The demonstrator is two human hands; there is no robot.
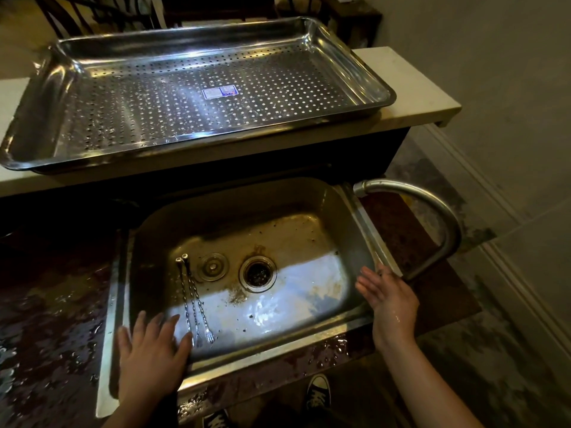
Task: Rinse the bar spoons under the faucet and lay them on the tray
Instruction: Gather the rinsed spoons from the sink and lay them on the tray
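Bar spoons (193, 299) lie side by side on the floor of the sink (247, 199), left of centre frame, forked ends toward the lower edge, beside the loose strainer plug (212, 267).

Left hand (151, 353), lower left — fingers straight and spread, holding nothing. The index tip is just beside the forked ends; contact not resolvable.

Right hand (387, 296), lower right at the sink's edge: flat, relaxed, wet, holding nothing.

Faucet (438, 208) at right; no stream visible. Tray (392, 94) fills the upper frame.

Judgement: thin, stiff, light metal — probably slippery lying flat on wet steel. Pinch the twisted stems mid-length, where the texture gives purchase.
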